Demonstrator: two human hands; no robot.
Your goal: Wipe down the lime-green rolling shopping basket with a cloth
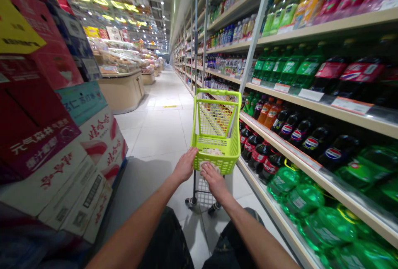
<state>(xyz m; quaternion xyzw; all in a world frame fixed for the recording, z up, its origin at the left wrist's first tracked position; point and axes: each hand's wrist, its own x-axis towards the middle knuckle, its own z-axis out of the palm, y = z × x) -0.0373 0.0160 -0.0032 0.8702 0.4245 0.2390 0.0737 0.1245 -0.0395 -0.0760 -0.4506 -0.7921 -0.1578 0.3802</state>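
Observation:
A lime-green shopping cart with a plastic basket stands upright in front of my knees. My left hand holds the near left corner of its basket, fingers over the rim. Against the near wall of the basket, my right hand presses a crumpled whitish cloth, partly hidden under the fingers. Inside the basket lies another whitish, crumpled item, too small to make out clearly. The cart's raised handle is at the far side.
Drink shelves run along the right, close to the cart, with green soda bottles and cola bottles on them. Stacked cartons rise on the left. A tiled aisle leads ahead past a display counter.

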